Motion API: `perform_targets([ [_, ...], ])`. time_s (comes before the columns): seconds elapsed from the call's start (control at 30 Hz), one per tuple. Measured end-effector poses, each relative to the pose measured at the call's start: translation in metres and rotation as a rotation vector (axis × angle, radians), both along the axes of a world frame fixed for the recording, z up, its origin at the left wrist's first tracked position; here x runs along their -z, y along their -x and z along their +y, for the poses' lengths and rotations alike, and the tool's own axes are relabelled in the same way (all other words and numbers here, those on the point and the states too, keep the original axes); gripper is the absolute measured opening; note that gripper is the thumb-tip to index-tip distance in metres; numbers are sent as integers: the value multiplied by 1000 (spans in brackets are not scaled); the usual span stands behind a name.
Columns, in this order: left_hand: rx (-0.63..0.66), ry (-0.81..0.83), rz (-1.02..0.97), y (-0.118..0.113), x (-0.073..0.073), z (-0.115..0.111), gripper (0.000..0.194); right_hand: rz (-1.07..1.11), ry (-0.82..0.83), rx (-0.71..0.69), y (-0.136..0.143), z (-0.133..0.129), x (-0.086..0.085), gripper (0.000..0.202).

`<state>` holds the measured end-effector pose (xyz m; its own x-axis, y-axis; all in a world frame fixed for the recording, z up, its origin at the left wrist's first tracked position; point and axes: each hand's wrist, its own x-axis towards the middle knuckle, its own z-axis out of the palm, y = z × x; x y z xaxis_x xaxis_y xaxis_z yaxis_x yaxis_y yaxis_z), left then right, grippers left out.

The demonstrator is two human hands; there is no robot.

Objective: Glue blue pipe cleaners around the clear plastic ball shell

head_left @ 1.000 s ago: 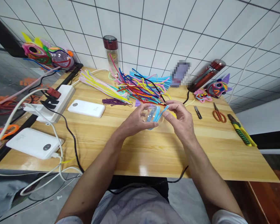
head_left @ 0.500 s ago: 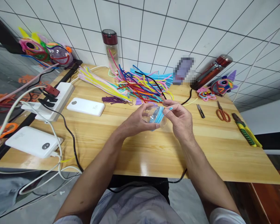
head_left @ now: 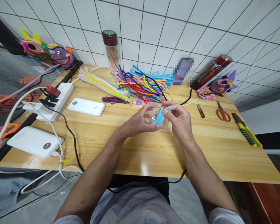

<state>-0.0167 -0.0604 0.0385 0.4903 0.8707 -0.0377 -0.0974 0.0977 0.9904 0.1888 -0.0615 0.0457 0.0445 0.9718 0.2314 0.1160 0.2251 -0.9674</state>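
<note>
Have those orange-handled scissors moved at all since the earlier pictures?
No. Judged against the table, the scissors keep their spot between the snips and the pliers; the camera's view shifted slightly.

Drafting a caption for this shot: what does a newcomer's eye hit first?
Likely the heap of multicoloured strands across the back of the wooden table. Next, at the middle, the left hand grips a clear ball with light-blue strands across it, while the right hand pinches an end. Then two brightly decorated ornaments near the table's far left corner.
</note>
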Motion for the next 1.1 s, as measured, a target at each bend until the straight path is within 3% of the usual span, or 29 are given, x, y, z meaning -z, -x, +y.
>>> perform_targets([
  [0.1, 6, 22, -7, 1, 0, 0, 106, 8, 7, 9, 1, -1, -1, 33],
  [0.3, 9, 78, -44, 1, -1, 1, 83, 55, 15, -21, 5, -1, 1, 31],
  [0.7, -66, 71, 33, -3, 5, 2, 78, -39, 26, -31, 4, 2, 5, 20],
  [0.93, -20, 70, 8, -3, 1, 0, 82, -14, 19, -22, 6, 0, 4, 23],
  [1.1, -31, 73, -17, -5, 0, -1, 74, -1, 1, -15, 8, -3, 4, 23],
])
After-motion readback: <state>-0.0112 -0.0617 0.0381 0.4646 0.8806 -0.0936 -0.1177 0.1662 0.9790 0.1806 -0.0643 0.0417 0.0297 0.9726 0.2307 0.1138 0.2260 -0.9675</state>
